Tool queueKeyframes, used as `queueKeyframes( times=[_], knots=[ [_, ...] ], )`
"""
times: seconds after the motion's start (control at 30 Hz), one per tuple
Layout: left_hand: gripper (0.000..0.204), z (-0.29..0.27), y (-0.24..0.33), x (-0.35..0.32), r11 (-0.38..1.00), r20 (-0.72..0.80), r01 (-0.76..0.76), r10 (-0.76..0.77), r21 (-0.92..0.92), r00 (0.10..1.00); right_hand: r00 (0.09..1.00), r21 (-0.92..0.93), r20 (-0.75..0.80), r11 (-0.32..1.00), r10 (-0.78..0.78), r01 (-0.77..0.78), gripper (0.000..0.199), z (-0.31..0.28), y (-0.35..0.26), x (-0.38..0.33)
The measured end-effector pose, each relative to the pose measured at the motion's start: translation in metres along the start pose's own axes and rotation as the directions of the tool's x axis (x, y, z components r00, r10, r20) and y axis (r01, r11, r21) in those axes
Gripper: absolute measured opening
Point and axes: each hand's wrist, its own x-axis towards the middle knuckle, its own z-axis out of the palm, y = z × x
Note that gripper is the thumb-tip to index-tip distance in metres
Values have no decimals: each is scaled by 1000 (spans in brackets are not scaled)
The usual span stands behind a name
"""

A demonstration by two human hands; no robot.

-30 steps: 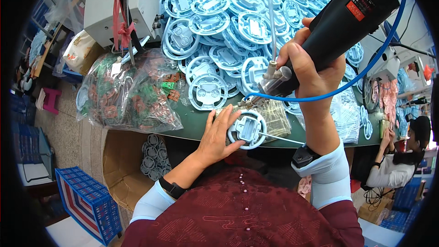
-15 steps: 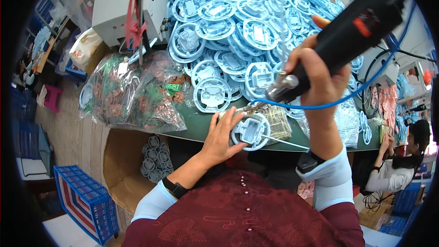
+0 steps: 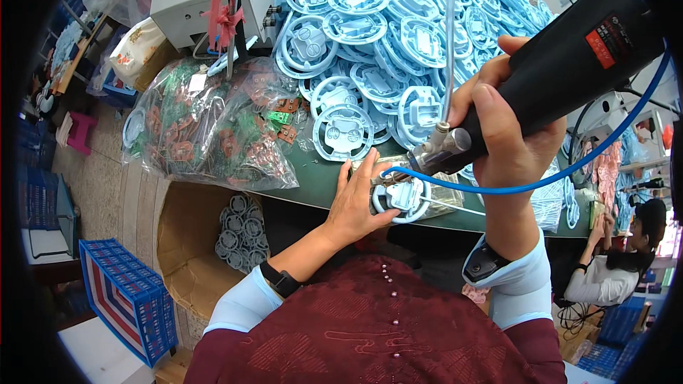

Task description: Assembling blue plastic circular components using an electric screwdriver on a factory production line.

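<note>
My right hand grips a black power screwdriver tilted down to the left. Its metal tip meets a round light-blue plastic part at the near edge of the green table. A blue hose and a clear tube run from the tool's nose. My left hand lies flat against the left side of that round part, fingers spread, holding it down.
A big heap of the same light-blue round parts covers the table behind. A clear bag of green circuit boards lies left. A cardboard box holds more round parts. A blue crate stands lower left; another person sits right.
The screwdriver has come down and left, so its tip now meets the round part. My left hand stays on that part.
</note>
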Motion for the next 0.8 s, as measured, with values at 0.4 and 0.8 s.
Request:
queueKeyframes(
  times=[0.4, 0.8],
  knots=[
    [94, 1, -5, 0, 999, 18, -9, 9, 32, 1000, 999, -178, 17, 983, -50, 53, 40, 15, 21, -12],
    [84, -5, 5, -6, 1000, -26, -14, 15, 28, 1000, 987, -200, -138, 978, -86, 58, 49, -42, -34, 24]
  ],
)
